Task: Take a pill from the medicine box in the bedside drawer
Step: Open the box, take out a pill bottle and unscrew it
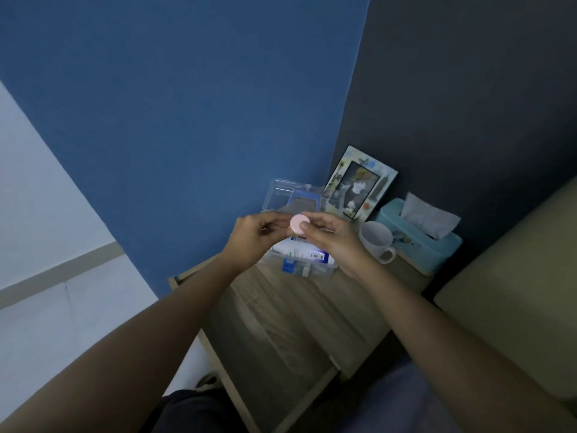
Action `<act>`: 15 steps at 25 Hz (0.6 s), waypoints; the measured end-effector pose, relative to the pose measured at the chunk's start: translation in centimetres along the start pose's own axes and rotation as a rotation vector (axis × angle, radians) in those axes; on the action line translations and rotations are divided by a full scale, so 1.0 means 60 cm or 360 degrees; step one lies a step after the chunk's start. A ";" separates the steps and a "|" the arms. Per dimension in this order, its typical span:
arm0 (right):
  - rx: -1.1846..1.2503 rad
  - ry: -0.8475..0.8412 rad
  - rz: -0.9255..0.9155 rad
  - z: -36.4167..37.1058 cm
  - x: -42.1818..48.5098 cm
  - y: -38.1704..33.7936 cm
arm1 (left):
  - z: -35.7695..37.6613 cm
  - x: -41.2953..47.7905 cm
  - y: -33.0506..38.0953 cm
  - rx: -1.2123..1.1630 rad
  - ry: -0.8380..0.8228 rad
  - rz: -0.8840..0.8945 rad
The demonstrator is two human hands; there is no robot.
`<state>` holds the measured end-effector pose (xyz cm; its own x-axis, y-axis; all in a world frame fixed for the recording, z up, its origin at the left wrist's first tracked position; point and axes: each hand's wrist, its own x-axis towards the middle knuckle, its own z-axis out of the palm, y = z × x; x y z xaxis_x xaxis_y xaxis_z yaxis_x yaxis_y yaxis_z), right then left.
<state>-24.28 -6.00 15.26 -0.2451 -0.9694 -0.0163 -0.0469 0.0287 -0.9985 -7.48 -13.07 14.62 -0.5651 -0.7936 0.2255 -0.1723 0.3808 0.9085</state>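
Both hands raised over the open medicine box [299,254], which sits on the bedside table [281,314], lid up toward the wall. Pink round disc [299,225] pinched between the two hands: right hand [334,239] fingertips clamped on its right edge, left hand [256,237] fingers closed against its left side. Looks like a small pill case or cap; can't tell which, or whether a pill is out yet. Disc's flat face points at the camera and lies straight above the box. Both hands equally near it. Coming move likely a twist or pry at the seam, so grip on opposite edges matters. Mug [376,242], tissue box [421,235] and photo frame [359,182] right of the medicine box.
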 end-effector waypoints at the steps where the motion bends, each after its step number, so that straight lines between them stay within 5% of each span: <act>1: -0.0058 -0.0048 -0.0034 -0.007 -0.014 -0.008 | -0.001 -0.006 0.013 -0.0040 -0.0018 0.0011; 4: -0.0116 -0.0152 -0.0097 -0.026 -0.051 -0.021 | 0.001 -0.019 0.049 -0.0270 -0.0074 -0.0079; 10: -0.0439 0.0055 -0.0371 -0.049 -0.098 -0.038 | 0.018 -0.027 0.099 -0.0405 -0.0295 -0.0286; 15: -0.0652 0.0102 -0.0499 -0.066 -0.123 -0.040 | 0.025 -0.024 0.117 -0.0091 -0.0439 -0.0274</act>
<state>-26.22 2.03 17.95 -0.2166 -0.9303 0.2962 -0.4997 -0.1550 -0.8522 -9.10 -8.52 20.12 -0.7301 -0.6827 -0.0297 -0.2431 0.2189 0.9450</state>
